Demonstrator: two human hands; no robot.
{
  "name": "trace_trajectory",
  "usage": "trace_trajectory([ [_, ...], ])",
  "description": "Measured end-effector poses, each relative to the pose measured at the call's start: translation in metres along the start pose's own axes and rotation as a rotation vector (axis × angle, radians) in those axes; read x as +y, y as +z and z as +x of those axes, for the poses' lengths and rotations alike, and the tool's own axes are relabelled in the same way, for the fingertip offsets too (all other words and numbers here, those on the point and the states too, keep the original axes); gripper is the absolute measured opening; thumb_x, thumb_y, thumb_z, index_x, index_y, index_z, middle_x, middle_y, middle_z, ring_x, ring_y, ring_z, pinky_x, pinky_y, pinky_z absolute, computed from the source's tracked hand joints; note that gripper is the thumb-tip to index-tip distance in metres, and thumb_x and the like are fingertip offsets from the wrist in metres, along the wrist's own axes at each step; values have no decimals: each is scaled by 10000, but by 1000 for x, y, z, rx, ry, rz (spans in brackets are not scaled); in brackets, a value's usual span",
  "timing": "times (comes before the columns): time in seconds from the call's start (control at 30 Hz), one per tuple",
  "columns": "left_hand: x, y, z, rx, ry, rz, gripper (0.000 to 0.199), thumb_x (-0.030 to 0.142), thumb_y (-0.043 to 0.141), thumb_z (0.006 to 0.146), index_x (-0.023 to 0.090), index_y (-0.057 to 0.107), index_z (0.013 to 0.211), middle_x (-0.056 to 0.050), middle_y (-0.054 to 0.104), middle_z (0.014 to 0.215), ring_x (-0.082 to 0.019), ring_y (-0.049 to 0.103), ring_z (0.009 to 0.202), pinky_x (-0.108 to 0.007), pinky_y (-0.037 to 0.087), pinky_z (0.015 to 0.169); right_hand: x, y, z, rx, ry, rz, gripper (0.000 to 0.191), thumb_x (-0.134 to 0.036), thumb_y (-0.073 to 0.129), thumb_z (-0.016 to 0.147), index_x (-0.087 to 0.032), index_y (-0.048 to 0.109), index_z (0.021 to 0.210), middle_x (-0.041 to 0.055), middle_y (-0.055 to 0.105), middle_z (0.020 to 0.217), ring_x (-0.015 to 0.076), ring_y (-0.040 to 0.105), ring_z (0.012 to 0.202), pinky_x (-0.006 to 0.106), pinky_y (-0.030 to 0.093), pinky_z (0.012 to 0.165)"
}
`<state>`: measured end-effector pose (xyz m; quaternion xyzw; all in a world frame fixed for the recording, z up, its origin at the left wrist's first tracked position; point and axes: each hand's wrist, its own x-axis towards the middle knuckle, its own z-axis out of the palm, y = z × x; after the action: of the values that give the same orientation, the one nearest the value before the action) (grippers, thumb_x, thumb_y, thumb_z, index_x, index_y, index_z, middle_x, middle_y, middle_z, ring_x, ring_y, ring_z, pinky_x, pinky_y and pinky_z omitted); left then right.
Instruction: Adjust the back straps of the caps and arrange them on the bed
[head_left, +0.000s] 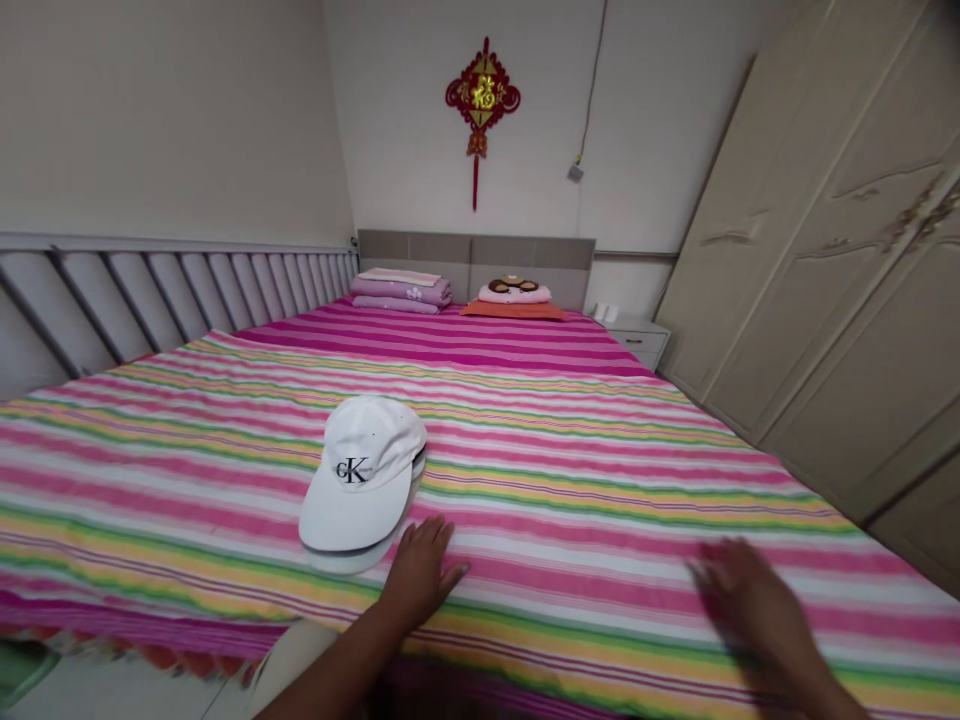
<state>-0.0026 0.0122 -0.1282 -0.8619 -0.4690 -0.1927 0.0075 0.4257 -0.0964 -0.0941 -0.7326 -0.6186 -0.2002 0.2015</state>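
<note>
A white baseball cap [364, 470] with a dark "CK" logo lies on a striped pink, white, yellow and green bed cover [577, 480], its brim toward me. A second pale brim seems to show beneath it, though I cannot tell what that layer is. My left hand [422, 572] rests palm down on the cover, fingers spread, just beside the brim and holding nothing. My right hand [742, 610] is blurred with motion, low over the cover to the right, well apart from the cap, with nothing visible in it.
At the bed's far end, folded lilac bedding [401, 291] and an orange cushion [514, 310] lie before a grey headboard [476, 262]. A slatted rail [165, 300] runs along the left side, a cream wardrobe [817, 260] stands right, and a small bedside cabinet [637, 340] stands beyond.
</note>
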Motion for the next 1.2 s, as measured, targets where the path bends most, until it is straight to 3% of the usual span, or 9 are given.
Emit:
trace_trajectory([
  [0.1, 0, 0, -5, -7, -3, 7, 528, 466, 389, 804, 124, 471, 1199, -163, 479, 1255, -276, 406, 1175, -474, 287, 968, -94, 24, -25, -44, -192, 10, 457, -411, 391, 812, -132, 525, 1148, 148, 547, 1192, 294, 454, 1130, 445, 368, 887],
  [0.17, 0, 1, -10, -17, -8, 22, 534, 462, 383, 806, 113, 467, 1201, -167, 478, 1255, -279, 405, 1175, -475, 288, 965, -144, 38, -49, -12, -346, 50, 494, -414, 395, 824, -166, 415, 1251, 120, 482, 1274, 272, 414, 1175, 445, 308, 942],
  [0.27, 0, 2, -19, -6, -3, 59, 552, 473, 385, 800, 112, 457, 1211, -168, 477, 1255, -283, 413, 1166, -472, 291, 959, -182, 53, -81, 81, -389, 84, 593, -395, 431, 815, -128, 288, 1324, 153, 465, 1281, 278, 391, 1190, 450, 250, 966],
  [0.5, -5, 14, -39, 127, 97, 139, 573, 474, 462, 755, 140, 451, 1220, -158, 502, 1230, -284, 433, 1140, -444, 297, 939, -170, 71, -121, 78, -409, 48, 693, -279, 495, 760, -113, 197, 1362, 142, 429, 1313, 269, 292, 1252, 411, 283, 942],
  [0.7, -8, 22, -53, 235, 171, 237, 631, 522, 466, 735, 151, 423, 1243, -151, 510, 1222, -281, 430, 1135, -431, 257, 948, -171, 83, -141, 138, -342, 58, 774, -257, 492, 710, -106, 130, 1378, 139, 303, 1383, 297, 215, 1283, 471, 293, 925],
  [0.97, 1, 10, -73, 217, 181, 314, 661, 520, 466, 740, 161, 363, 1285, -127, 476, 1267, -268, 379, 1184, -414, 231, 968, -167, 75, -137, 155, -434, -26, 689, -297, 497, 732, -89, 257, 1343, 164, 477, 1267, 280, 175, 1296, 444, 293, 917],
  [1.1, 1, 9, -82, 214, 192, 315, 675, 484, 513, 720, 164, 349, 1291, -117, 475, 1272, -272, 386, 1181, -419, 265, 958, -169, 75, -138, 164, -431, -33, 653, -303, 490, 737, -87, 297, 1322, 171, 522, 1219, 290, 234, 1274, 438, 288, 914],
  [1.2, 0, 9, -87, 238, 195, 241, 633, 422, 551, 709, 167, 383, 1264, -118, 507, 1237, -274, 431, 1144, -419, 323, 928, -170, 75, -141, 176, -407, 14, 603, -282, 481, 738, -103, 340, 1296, 167, 558, 1175, 298, 390, 1180, 428, 303, 905],
])
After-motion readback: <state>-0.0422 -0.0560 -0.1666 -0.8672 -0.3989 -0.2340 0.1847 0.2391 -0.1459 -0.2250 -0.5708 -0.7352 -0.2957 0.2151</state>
